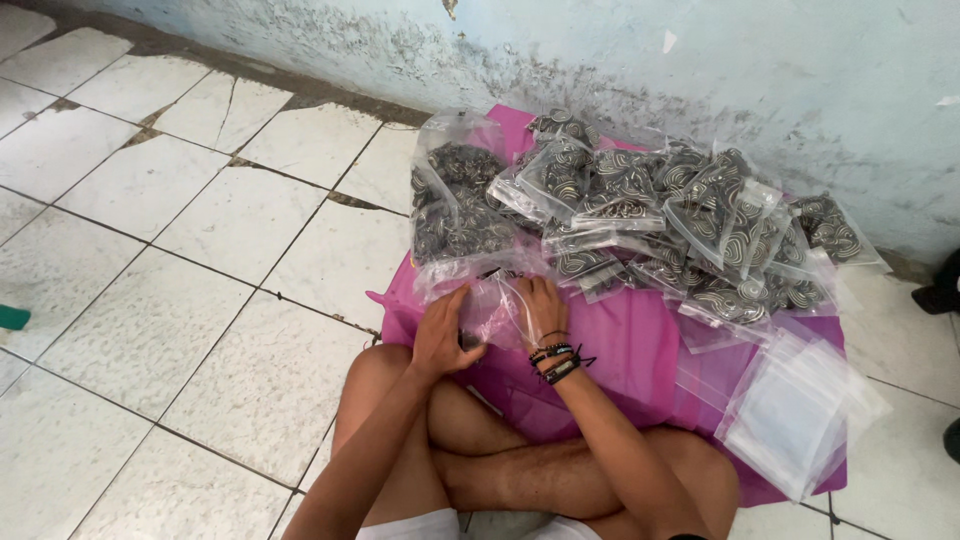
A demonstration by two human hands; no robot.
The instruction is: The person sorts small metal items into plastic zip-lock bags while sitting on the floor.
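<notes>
Left hand (440,335) and right hand (540,308) both pinch clear zip bag (495,310): light, limp, slippery film; probably best held at mouth edges.

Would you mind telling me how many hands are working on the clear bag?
2: the left hand grips the clear bag at its left side, the right hand presses on its right side, above the pink cloth.

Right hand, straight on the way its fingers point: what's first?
The right hand points toward the wall; past the clear bag it already touches, it likely meets the filled-bag pile first. Depth unclear.
</notes>
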